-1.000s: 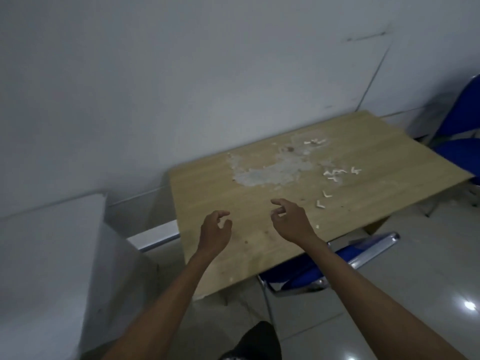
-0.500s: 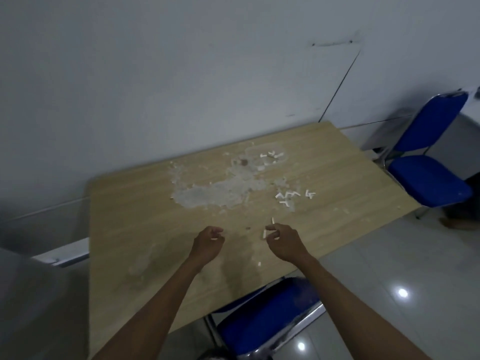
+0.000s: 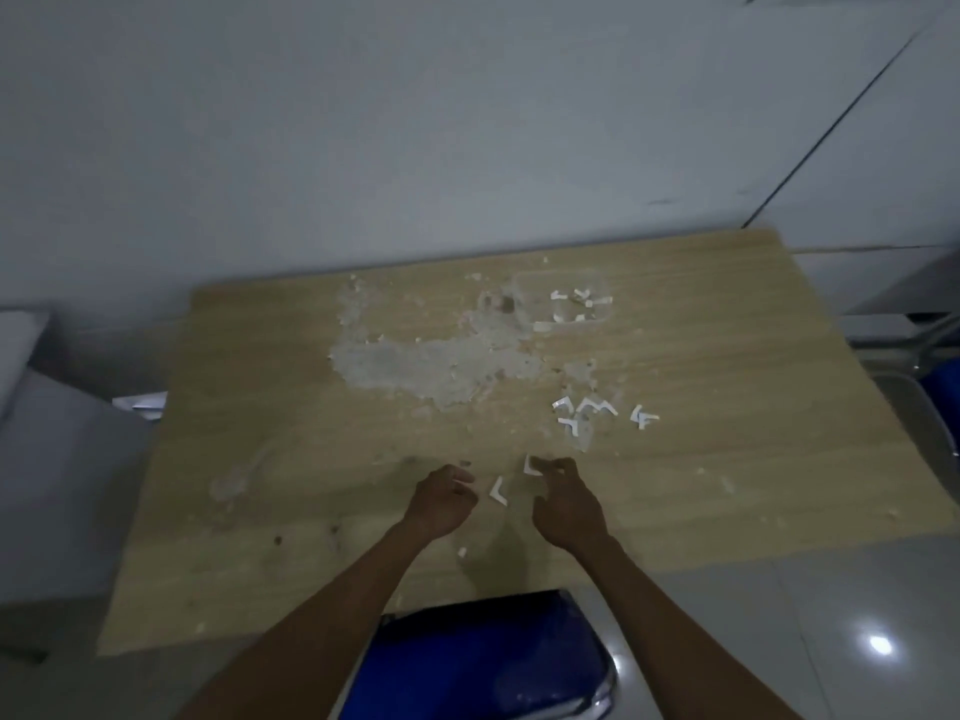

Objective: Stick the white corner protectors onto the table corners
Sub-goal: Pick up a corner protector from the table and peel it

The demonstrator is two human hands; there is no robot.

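Corner protector (image 3: 531,466) half behind right hand (image 3: 566,506)

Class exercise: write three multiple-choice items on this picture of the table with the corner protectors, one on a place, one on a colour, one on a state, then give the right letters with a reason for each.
1. Where does the loose protector nearest the hands lie?
A. on the chair seat
B. on the table between the two hands
C. on the floor

2. What colour is the chair seat under the near table edge?
A. blue
B. red
C. green

3. What is the right hand doing?
A. lying flat on the table
B. hanging at the person's side
C. pinching a white protector

Answers: 1 B, the loose protector lies on the table between the left hand and right hand. 2 A, the chair seat is blue. 3 C, its fingertips pinch a white protector.
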